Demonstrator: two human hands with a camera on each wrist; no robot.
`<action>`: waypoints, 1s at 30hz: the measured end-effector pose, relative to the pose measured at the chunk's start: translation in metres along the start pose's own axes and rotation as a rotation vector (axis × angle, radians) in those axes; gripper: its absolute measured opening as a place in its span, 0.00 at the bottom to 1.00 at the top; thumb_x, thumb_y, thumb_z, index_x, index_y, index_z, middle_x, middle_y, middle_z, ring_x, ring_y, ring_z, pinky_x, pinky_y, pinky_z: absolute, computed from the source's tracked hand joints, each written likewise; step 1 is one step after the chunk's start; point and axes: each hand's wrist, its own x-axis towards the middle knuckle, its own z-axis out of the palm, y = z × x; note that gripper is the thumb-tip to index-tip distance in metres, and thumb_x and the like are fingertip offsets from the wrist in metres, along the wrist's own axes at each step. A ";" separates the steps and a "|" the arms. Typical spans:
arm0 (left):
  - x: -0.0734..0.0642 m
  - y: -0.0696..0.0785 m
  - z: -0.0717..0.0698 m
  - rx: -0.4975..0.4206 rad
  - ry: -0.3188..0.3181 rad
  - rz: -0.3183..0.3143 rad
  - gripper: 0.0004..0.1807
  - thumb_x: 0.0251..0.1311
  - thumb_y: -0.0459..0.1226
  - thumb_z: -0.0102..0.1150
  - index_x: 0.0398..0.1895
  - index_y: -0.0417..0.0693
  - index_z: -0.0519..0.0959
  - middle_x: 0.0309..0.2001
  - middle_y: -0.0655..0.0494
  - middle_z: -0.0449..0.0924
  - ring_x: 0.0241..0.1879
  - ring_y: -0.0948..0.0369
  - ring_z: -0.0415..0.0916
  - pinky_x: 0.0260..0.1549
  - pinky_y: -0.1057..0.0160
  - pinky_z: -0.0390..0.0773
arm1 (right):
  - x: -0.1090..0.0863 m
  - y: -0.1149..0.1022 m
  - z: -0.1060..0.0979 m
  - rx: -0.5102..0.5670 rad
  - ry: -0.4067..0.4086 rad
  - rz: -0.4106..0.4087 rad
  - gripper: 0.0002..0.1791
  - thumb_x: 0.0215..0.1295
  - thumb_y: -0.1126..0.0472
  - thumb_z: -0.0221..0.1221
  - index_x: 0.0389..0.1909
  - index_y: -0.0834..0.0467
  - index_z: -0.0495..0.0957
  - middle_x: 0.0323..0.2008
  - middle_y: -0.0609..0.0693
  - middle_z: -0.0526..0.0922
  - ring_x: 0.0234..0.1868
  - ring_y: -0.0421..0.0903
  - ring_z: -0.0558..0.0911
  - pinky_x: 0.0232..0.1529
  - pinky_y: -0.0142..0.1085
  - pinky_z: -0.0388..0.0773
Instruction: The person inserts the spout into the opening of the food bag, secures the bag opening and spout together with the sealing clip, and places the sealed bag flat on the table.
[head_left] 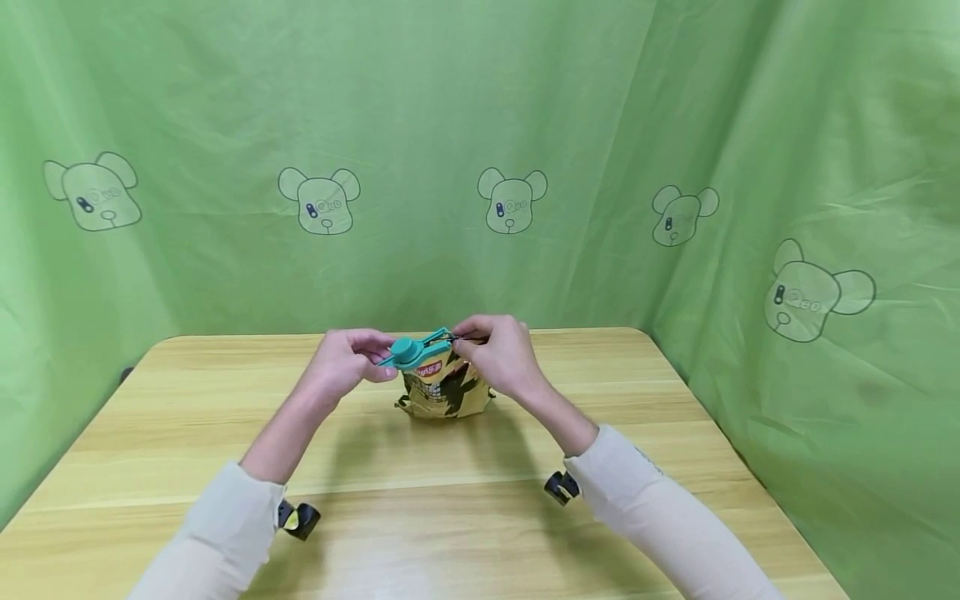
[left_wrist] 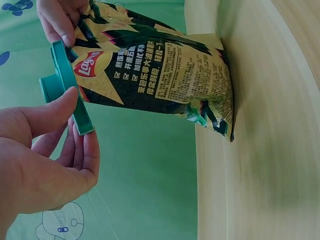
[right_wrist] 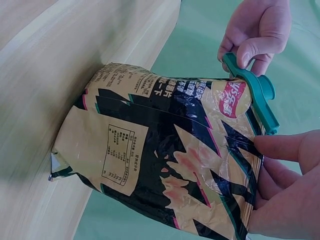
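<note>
A gold and black Lay's chip bag point(head_left: 442, 400) stands upright on the table, its printed back showing in the left wrist view. Across part of its top edge lies a teal bag clip point(left_wrist: 64, 70) with a round cap. My left hand point(head_left: 341, 367) pinches one end of the clip between thumb and fingers. With thumb and fingers, my right hand point(right_wrist: 295, 185) pinches the bag's top edge just past the clip's other end. In the head view the clip's two arms stand slightly apart near the right hand; whether they are latched cannot be told.
The wooden table point(head_left: 420, 533) spreads around the bag. Green curtains point(head_left: 420, 100) printed with bear heads hang behind and at both sides. Black wrist camera mounts point(head_left: 300, 521) stick out below the sleeves.
</note>
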 end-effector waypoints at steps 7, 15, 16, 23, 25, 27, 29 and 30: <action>0.000 -0.003 0.003 -0.027 0.032 0.019 0.26 0.47 0.20 0.70 0.54 0.37 0.83 0.38 0.50 0.85 0.38 0.58 0.79 0.40 0.69 0.82 | 0.000 -0.001 -0.001 0.001 -0.006 0.001 0.08 0.62 0.65 0.66 0.42 0.58 0.89 0.38 0.51 0.91 0.36 0.45 0.89 0.39 0.38 0.85; -0.001 -0.003 0.004 -0.029 0.050 0.018 0.26 0.47 0.19 0.71 0.54 0.36 0.83 0.38 0.50 0.85 0.38 0.59 0.79 0.39 0.69 0.83 | -0.002 -0.004 -0.002 -0.007 -0.040 0.025 0.13 0.59 0.63 0.70 0.46 0.57 0.88 0.41 0.51 0.91 0.37 0.45 0.88 0.40 0.37 0.85; -0.001 -0.003 0.003 -0.029 0.053 0.016 0.26 0.47 0.19 0.71 0.54 0.36 0.83 0.38 0.49 0.85 0.38 0.59 0.79 0.39 0.69 0.83 | -0.002 -0.005 -0.002 -0.008 -0.051 0.031 0.15 0.59 0.63 0.70 0.48 0.56 0.88 0.42 0.51 0.91 0.37 0.45 0.88 0.40 0.38 0.85; -0.001 -0.004 0.003 -0.020 0.063 0.022 0.26 0.47 0.20 0.71 0.53 0.36 0.83 0.39 0.48 0.86 0.37 0.59 0.79 0.39 0.69 0.83 | -0.004 -0.014 0.000 -0.025 -0.086 0.023 0.24 0.54 0.60 0.75 0.54 0.56 0.85 0.44 0.51 0.90 0.39 0.45 0.88 0.39 0.36 0.83; -0.001 -0.004 0.004 -0.019 0.063 0.028 0.25 0.47 0.20 0.71 0.53 0.36 0.84 0.39 0.47 0.86 0.37 0.59 0.79 0.38 0.69 0.83 | -0.005 -0.015 0.001 -0.023 -0.081 0.009 0.24 0.55 0.60 0.75 0.54 0.56 0.85 0.45 0.50 0.90 0.41 0.45 0.87 0.38 0.35 0.83; -0.001 -0.004 0.004 -0.019 0.061 0.032 0.25 0.47 0.20 0.72 0.52 0.35 0.84 0.39 0.47 0.86 0.37 0.59 0.79 0.38 0.69 0.83 | -0.005 -0.016 0.002 -0.017 -0.072 -0.004 0.22 0.57 0.61 0.74 0.54 0.57 0.85 0.45 0.50 0.90 0.41 0.45 0.87 0.38 0.35 0.84; -0.001 -0.004 0.004 -0.021 0.060 0.031 0.25 0.47 0.20 0.71 0.52 0.35 0.83 0.39 0.47 0.86 0.37 0.59 0.79 0.38 0.69 0.83 | -0.005 -0.016 0.004 -0.004 -0.061 -0.010 0.20 0.58 0.62 0.73 0.52 0.57 0.85 0.44 0.50 0.90 0.41 0.45 0.87 0.38 0.35 0.84; -0.001 -0.004 0.004 -0.020 0.058 0.031 0.25 0.47 0.19 0.71 0.52 0.35 0.83 0.39 0.47 0.86 0.37 0.59 0.79 0.38 0.69 0.83 | -0.005 -0.015 0.005 0.002 -0.055 -0.012 0.19 0.58 0.63 0.73 0.51 0.57 0.86 0.44 0.50 0.90 0.41 0.45 0.87 0.39 0.35 0.84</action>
